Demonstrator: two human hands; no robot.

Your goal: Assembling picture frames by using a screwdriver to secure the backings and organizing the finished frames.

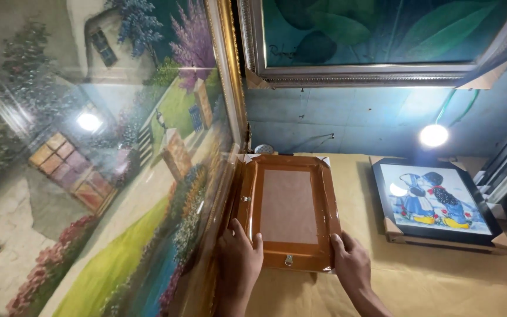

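A glossy brown picture frame (289, 167) lies flat on a paper-covered table (429, 282), with a tan backing panel in its middle and a small metal hanger at its near edge. My left hand (239, 258) grips the frame's near left corner, thumb resting on its top face. My right hand (350, 261) holds the near right corner the same way. White cardboard protectors cap the two far corners.
A large gold-framed garden painting (107, 164) under glass leans at the left, touching the brown frame's side. A black-framed picture of two cartoon figures (435, 202) lies at the right. A silver-framed leaf painting (377, 41) hangs above. A bright lamp (433, 135) glows at the back right.
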